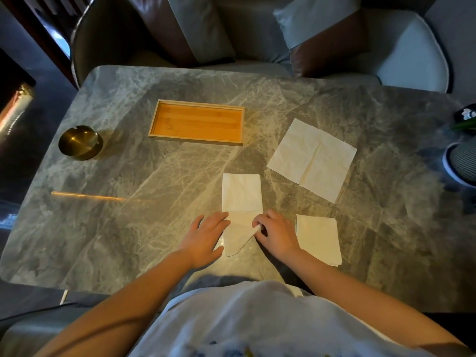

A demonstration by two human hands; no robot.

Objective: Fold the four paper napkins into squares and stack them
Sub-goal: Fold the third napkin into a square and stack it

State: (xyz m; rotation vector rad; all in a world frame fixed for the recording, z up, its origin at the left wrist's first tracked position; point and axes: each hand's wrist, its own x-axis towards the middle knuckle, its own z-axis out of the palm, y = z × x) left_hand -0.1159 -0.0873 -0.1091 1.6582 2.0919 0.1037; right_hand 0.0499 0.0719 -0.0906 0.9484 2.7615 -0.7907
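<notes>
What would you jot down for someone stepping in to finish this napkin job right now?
Left hand: flat on the table, at the left edge of the half-folded napkin.
Right hand: pinching that napkin's near right corner, lifting it.
Folded stack: right of the right hand; layer edges show, count unclear.
Unfolded napkin: lies open farther back on the right.
Wooden tray is empty.
Left to do: finish this fold, stack it, then fold and stack the open one.
</notes>
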